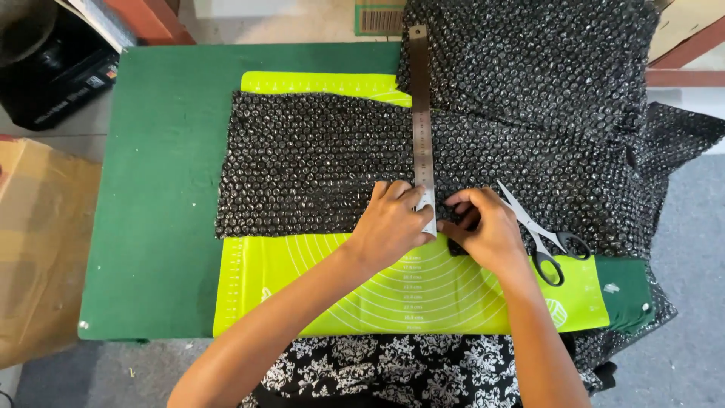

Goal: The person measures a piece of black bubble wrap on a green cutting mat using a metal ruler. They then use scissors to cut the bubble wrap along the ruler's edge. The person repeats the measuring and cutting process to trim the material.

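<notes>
Nearest: lime-green cutting mat point(393, 295) flat on the green bench point(158, 189). Left hand point(393, 223) pressed palm-down, fingers point(400, 193) flat and together on the near end of the steel ruler point(421, 121), pinning it, not gripping. Right hand point(487, 227) just beside, across the ruler, fingers curled, pinching the near edge of the black bubble wrap point(317, 162). Scissors point(540, 234) lying just right of that hand, on the wrap's edge. Further back, ruler running straight away across the wrap, bigger wrap heap point(544, 60) beyond.
</notes>
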